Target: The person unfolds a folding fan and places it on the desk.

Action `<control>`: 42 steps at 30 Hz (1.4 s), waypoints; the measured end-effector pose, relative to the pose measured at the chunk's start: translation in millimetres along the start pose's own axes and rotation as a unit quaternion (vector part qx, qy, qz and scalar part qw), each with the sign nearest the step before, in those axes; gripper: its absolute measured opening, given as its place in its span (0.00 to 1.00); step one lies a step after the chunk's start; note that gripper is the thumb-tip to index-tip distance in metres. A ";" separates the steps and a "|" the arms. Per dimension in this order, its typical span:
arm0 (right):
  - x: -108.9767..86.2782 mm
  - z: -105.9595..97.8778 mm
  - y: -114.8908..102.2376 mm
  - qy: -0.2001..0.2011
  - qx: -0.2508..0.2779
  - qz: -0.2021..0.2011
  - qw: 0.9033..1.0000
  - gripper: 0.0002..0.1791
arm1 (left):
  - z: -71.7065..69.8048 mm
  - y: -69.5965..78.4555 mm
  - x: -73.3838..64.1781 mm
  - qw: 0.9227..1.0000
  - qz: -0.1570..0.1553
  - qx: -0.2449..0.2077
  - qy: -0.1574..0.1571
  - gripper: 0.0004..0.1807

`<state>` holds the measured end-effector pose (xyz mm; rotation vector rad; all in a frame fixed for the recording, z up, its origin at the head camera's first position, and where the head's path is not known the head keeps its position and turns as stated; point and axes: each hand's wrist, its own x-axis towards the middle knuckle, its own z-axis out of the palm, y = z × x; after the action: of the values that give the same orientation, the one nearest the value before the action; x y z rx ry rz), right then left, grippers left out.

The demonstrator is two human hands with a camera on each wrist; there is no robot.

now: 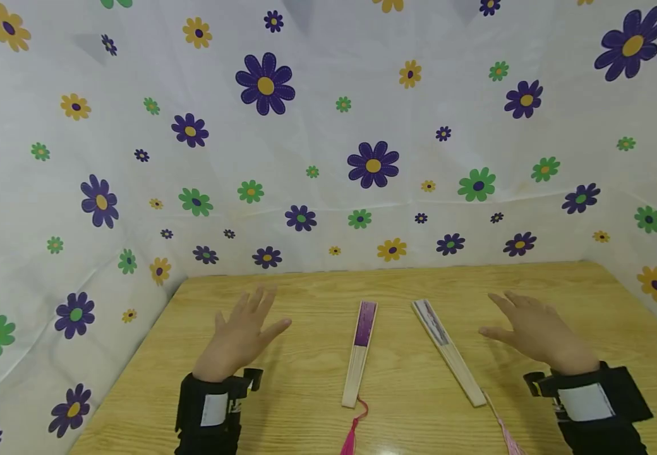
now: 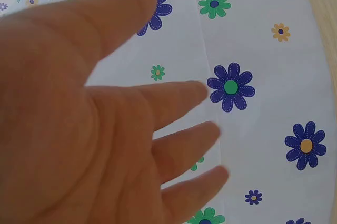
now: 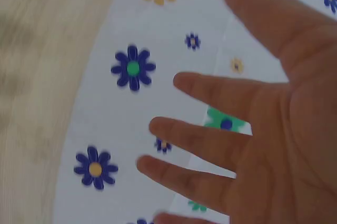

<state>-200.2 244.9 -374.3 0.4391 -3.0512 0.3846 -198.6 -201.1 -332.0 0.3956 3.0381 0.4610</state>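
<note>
In the head view two folded hand fans lie on the wooden table between my hands. One folded fan (image 1: 360,354), with purple cloth at its far end and a dark pink tassel (image 1: 350,437), is nearer my left hand (image 1: 241,332). The other folded fan (image 1: 448,354) has greyish cloth and a pale pink tassel (image 1: 509,436), and slants toward my right hand (image 1: 539,332). Both hands hold nothing, fingers spread and thumbs pointing inward. The left wrist view shows the bare palm (image 2: 116,140); the right wrist view shows the other palm (image 3: 284,145), likewise bare.
The wood-grained table (image 1: 306,341) reaches back to a white cloth (image 1: 317,133) printed with purple, yellow and green flowers, which also hangs along both sides. Black straps with small devices wrap the left wrist (image 1: 215,404) and the right wrist (image 1: 590,398).
</note>
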 end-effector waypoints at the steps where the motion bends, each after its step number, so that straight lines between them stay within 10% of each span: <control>1: 1.3 1.7 -6.2 0.003 -0.005 -0.006 1.000 0.39 | -0.4 1.2 -0.5 1.000 0.002 0.003 -0.006 0.38; 6: 8.3 17.4 -35.3 -0.028 0.011 -0.004 1.000 0.23 | -1.1 6.5 -3.5 0.999 0.012 -0.002 -0.034 0.34; 15: 11.3 48.2 -55.9 -0.129 -0.012 0.075 0.989 0.24 | 0.9 10.9 -3.1 0.998 0.027 -0.021 -0.061 0.34; 33: 14.0 52.7 -55.8 -0.064 0.055 0.044 0.995 0.14 | 18.4 31.0 4.4 0.998 0.019 0.022 -0.064 0.31; 42: 3.9 7.5 -81.4 0.036 0.120 -0.017 0.992 0.15 | 51.2 90.3 16.0 0.984 0.152 0.052 0.081 0.19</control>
<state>-181.0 166.3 -361.9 0.4728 -2.9334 0.7529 -187.9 -98.9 -354.2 0.8785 3.1772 0.3642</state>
